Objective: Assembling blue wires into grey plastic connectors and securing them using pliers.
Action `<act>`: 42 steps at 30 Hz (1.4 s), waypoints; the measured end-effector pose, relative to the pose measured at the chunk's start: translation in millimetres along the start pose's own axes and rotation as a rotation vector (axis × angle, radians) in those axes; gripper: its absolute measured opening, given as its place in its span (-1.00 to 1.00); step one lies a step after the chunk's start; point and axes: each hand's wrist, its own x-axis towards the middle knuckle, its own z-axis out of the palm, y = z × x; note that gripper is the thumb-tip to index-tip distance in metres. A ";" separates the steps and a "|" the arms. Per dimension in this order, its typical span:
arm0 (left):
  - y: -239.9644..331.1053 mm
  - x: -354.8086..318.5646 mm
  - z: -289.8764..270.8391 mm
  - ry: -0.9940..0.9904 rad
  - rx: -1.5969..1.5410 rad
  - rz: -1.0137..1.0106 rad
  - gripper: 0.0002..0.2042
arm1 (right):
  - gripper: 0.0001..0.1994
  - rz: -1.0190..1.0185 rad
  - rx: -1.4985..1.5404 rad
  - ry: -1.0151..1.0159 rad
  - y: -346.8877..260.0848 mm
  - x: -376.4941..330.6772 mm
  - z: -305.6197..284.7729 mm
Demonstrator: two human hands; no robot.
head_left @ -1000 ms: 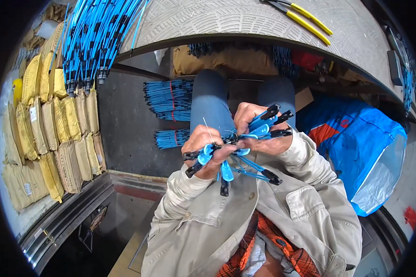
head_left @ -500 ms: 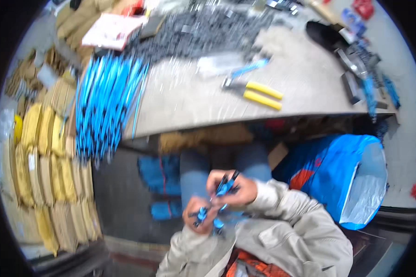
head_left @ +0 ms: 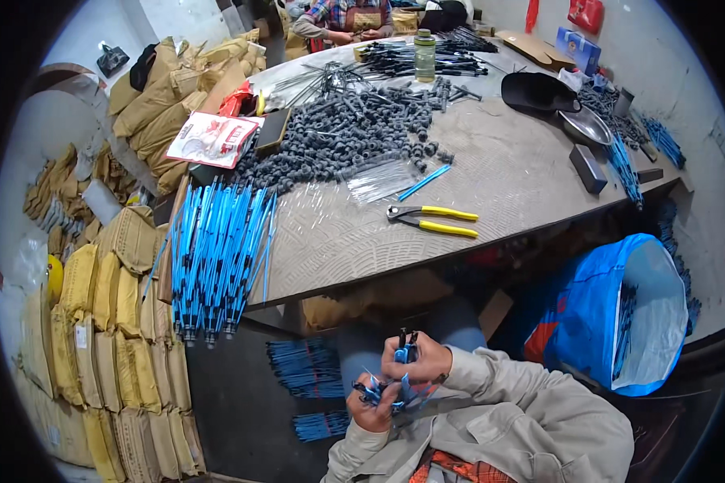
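Note:
Above my lap, my left hand [head_left: 372, 412] is closed round a bunch of thin blue sticks with black ends [head_left: 369, 391]. Just above and to its right, my right hand [head_left: 424, 360] grips more blue sticks with black ends [head_left: 407, 351]. The two hands almost touch, and blue pieces show between them. How many sticks each holds is hidden by the fingers. Yellow-handled pliers [head_left: 435, 220] lie near the table's front edge, with a short blue strip [head_left: 424, 183] behind them.
Many blue sticks [head_left: 217, 258] overhang the table's left edge. A heap of dark grey plastic parts [head_left: 354, 125] covers the table's middle. At right an open blue sack [head_left: 596, 298] stands. Stacked brown packages [head_left: 121, 354] line the left. A co-worker's hands [head_left: 354, 36] show across the table.
The view has tilted upward, bringing the far table and the co-worker into sight. My hands stay close together before my lap, still holding the blue sticks.

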 end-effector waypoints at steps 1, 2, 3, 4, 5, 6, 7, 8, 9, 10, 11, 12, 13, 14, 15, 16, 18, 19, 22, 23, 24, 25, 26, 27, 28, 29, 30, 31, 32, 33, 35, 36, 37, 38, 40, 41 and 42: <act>-0.3 0.6 -0.8 -0.003 -0.010 0.015 -0.90 | -0.95 -0.035 -0.011 0.084 4.8 -2.6 1.2; -0.3 2.0 -3.1 -0.005 -0.021 0.031 -0.89 | -0.96 -0.070 -0.023 0.169 8.2 -4.7 1.9; -0.9 0.4 -5.9 -0.007 -0.019 0.032 -0.89 | -0.96 -0.071 -0.022 0.170 10.1 -7.0 5.0; -1.5 -1.4 -10.4 -0.050 -0.044 -0.008 -0.90 | -0.96 -0.089 -0.007 0.180 11.1 -9.1 7.9; -1.8 -3.2 -15.3 -0.093 -0.068 -0.048 -0.90 | -0.96 -0.107 0.008 0.190 11.4 -11.0 10.4; -1.8 -4.8 -19.4 -0.136 -0.092 -0.086 -0.89 | -0.96 -0.126 0.023 0.201 10.9 -12.5 12.1; -1.3 -5.9 -21.3 -0.179 -0.115 -0.125 -0.88 | -0.96 -0.146 0.038 0.211 9.6 -13.7 12.6; 0.1 -7.9 -22.8 -0.178 -0.111 -0.120 -0.88 | -0.96 -0.152 0.039 0.208 8.2 -14.7 13.8; 2.9 -10.2 -23.2 -0.175 -0.151 -0.129 -0.88 | -0.97 -0.133 0.059 0.167 6.1 -16.5 14.1; 6.2 -12.4 -22.9 -0.172 -0.191 -0.137 -0.87 | -0.98 -0.114 0.077 0.126 3.7 -18.3 14.1; 8.8 -14.5 -22.8 -0.169 -0.233 -0.146 -0.87 | -0.98 -0.093 0.095 0.084 1.3 -19.7 14.1; 9.9 -16.0 -23.4 -0.165 -0.276 -0.156 -0.87 | -0.98 -0.071 0.112 0.042 -0.7 -19.9 14.9; 8.8 -17.1 -23.4 -0.160 -0.278 -0.149 -0.87 | -0.98 -0.073 0.107 0.036 -1.5 -20.4 15.2; 7.6 -18.3 -24.5 -0.166 -0.283 -0.158 -0.87 | -0.97 -0.088 0.123 0.028 -1.4 -21.2 16.7; 6.4 -19.4 -26.0 -0.173 -0.289 -0.167 -0.87 | -0.97 -0.102 0.139 0.020 -0.8 -22.5 18.8; 5.3 -20.5 -27.3 -0.179 -0.294 -0.177 -0.87 | -0.96 -0.116 0.157 0.013 0.0 -24.0 20.6; 2.2 -21.6 -29.3 -0.182 -0.297 -0.187 -0.87 | -0.95 -0.130 0.175 0.001 1.8 -26.9 22.3; -0.2 -21.6 -30.7 -0.205 -0.293 -0.162 -0.88 | -0.95 -0.121 0.165 0.016 3.0 -28.8 22.8; -6.1 -19.0 -32.7 -0.274 -0.278 -0.083 -0.90 | -0.96 -0.097 0.131 0.059 4.6 -31.3 21.6; -6.2 -19.4 -31.8 -0.274 -0.278 -0.086 -0.90 | -0.96 -0.095 0.134 0.060 5.1 -32.6 22.1; -5.5 -17.8 -30.0 -0.272 -0.311 -0.098 -0.91 | -0.96 -0.105 0.123 0.105 5.8 -33.2 22.0; -4.5 -15.2 -27.7 -0.272 -0.344 -0.110 -0.92 | -0.97 -0.114 0.111 0.151 6.5 -33.5 21.6; -3.7 -12.8 -25.7 -0.273 -0.377 -0.121 -0.93 | -0.97 -0.125 0.099 0.198 7.2 -33.8 21.1; -3.5 -11.9 -24.6 -0.274 -0.411 -0.133 -0.92 | -0.97 -0.135 0.087 0.247 7.6 -34.7 20.9; -5.2 -10.0 -24.9 -0.279 -0.407 -0.130 -0.92 | -0.97 -0.141 0.087 0.250 8.3 -33.9 19.2; -7.9 -9.3 -26.3 -0.303 -0.384 -0.149 -0.93 | -0.97 -0.120 0.083 0.252 8.8 -33.7 17.6; -10.8 -9.0 -28.2 -0.327 -0.361 -0.168 -0.92 | -0.97 -0.099 0.079 0.255 9.3 -33.6 16.1; -12.4 -8.4 -29.8 -0.350 -0.337 -0.187 -0.91 | -0.96 -0.078 0.074 0.258 9.7 -33.5 14.9; -13.3 -7.2 -30.7 -0.373 -0.314 -0.206 -0.89 | -0.95 -0.057 0.070 0.260 9.8 -32.8 13.9; -11.7 -6.8 -29.7 -0.378 -0.314 -0.206 -0.89 | -0.95 -0.059 0.069 0.265 10.2 -33.3 13.6; -7.0 -6.7 -27.3 -0.334 -0.254 -0.177 -0.87 | -0.96 -0.079 0.052 0.262 10.8 -32.7 13.8; -4.1 -7.3 -26.5 -0.310 -0.225 -0.165 -0.85 | -0.95 -0.088 0.044 0.260 10.9 -32.5 14.6; -0.7 -8.4 -26.2 -0.286 -0.195 -0.154 -0.84 | -0.95 -0.095 0.037 0.257 11.0 -33.0 16.0; 3.6 -6.3 -25.4 -0.288 -0.195 -0.153 -0.84 | -0.95 -0.095 0.036 0.259 9.8 -31.7 15.6; 15.1 -3.3 -25.4 -0.239 -0.246 -0.282 -0.79 | -0.92 -0.072 0.058 0.267 7.6 -30.6 16.8; 19.4 -2.5 -26.3 -0.213 -0.271 -0.350 -0.76 | -0.90 -0.057 0.071 0.272 7.2 -30.5 17.6; 21.0 -2.2 -27.8 -0.187 -0.294 -0.421 -0.73 | -0.89 -0.040 0.086 0.276 7.8 -30.5 17.9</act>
